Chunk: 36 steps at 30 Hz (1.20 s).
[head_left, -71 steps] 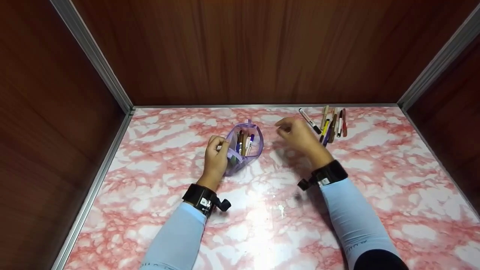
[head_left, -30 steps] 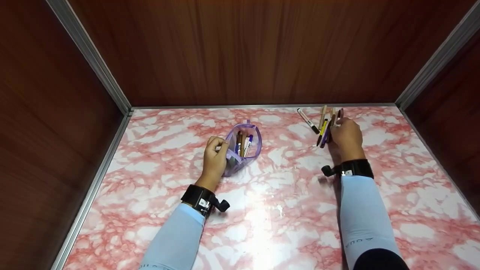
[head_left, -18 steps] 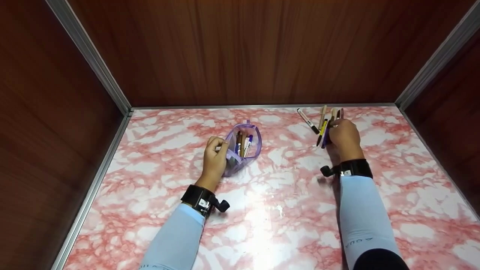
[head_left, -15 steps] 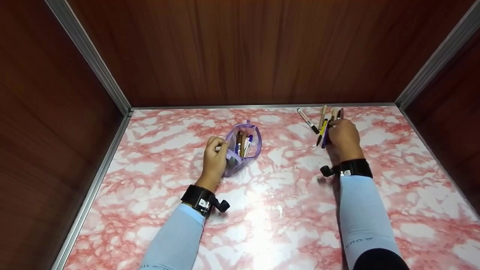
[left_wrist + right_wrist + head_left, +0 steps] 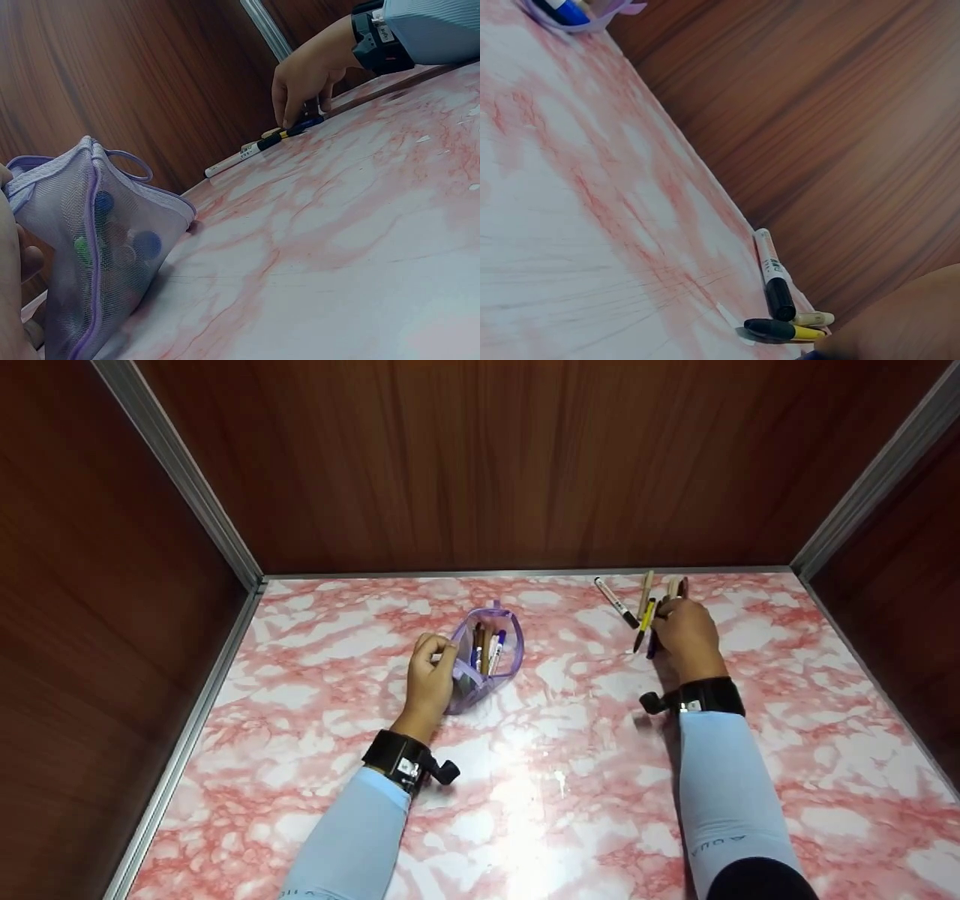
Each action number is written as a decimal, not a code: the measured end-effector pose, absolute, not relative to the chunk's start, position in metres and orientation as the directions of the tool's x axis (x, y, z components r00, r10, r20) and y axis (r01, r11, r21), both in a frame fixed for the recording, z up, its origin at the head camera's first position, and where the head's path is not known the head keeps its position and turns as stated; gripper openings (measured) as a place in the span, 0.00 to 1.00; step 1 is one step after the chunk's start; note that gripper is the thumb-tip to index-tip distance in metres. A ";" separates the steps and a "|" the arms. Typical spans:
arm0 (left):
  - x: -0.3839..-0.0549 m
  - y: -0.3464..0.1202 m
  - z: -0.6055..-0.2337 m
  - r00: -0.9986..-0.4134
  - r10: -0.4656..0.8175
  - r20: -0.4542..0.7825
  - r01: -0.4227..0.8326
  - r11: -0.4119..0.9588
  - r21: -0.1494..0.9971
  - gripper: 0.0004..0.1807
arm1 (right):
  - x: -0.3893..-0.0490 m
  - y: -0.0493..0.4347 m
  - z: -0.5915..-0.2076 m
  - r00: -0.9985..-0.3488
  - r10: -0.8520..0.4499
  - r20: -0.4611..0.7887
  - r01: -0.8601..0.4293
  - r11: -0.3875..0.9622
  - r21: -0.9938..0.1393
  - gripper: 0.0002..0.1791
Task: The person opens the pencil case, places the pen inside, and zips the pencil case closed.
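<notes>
My left hand (image 5: 431, 675) pinches the rim of a purple mesh pencil case (image 5: 517, 660), which stands with its mouth open. Several pens (image 5: 484, 649) stand inside it, and coloured ends show through the mesh in the left wrist view. My right hand (image 5: 686, 630) is at the loose pens on the far right, fingers curled down around a dark marker pen (image 5: 311, 107); the fingers hide much of it. A yellow and black pen (image 5: 644, 624) and a dark purple one (image 5: 652, 646) lie beside its fingertips. Further left lies a white marker with a black cap (image 5: 616, 602).
Beige pens (image 5: 646, 589) lie near the back edge, next to the wooden back panel (image 5: 480, 472). Dark wooden side panels with metal edging (image 5: 187, 457) enclose the pink marbled table (image 5: 562, 825).
My right hand has moved from near the pencil case to the pens on the right and curled among them, shifting the purple pen slightly. The left hand keeps its grip on the case.
</notes>
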<state>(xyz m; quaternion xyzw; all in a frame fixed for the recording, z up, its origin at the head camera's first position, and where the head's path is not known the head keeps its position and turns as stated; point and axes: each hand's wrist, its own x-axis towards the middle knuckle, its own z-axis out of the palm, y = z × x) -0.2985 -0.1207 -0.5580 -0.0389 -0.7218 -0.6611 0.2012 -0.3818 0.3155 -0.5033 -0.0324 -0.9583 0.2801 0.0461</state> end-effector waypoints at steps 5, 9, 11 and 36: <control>-0.299 -0.121 -0.560 -0.917 -0.211 0.338 0.321 0.110 0.941 0.09 | -0.377 0.317 -0.497 -0.999 0.040 0.019 0.022 0.829 -0.560 0.19; -0.299 -0.121 -0.561 -0.914 -0.215 0.343 0.328 0.102 0.939 0.09 | -0.373 0.317 -0.490 -1.000 0.002 -0.023 0.014 0.849 -0.529 0.18; -0.299 -0.121 -0.561 -0.914 -0.216 0.345 0.330 0.102 0.939 0.09 | -0.372 0.317 -0.488 -0.999 -0.014 -0.030 0.003 0.868 -0.497 0.18; -0.298 -0.120 -0.559 -0.923 -0.201 0.327 0.316 0.087 0.945 0.09 | -0.371 0.310 -0.473 -0.988 -0.036 -0.148 0.097 0.597 -0.796 0.23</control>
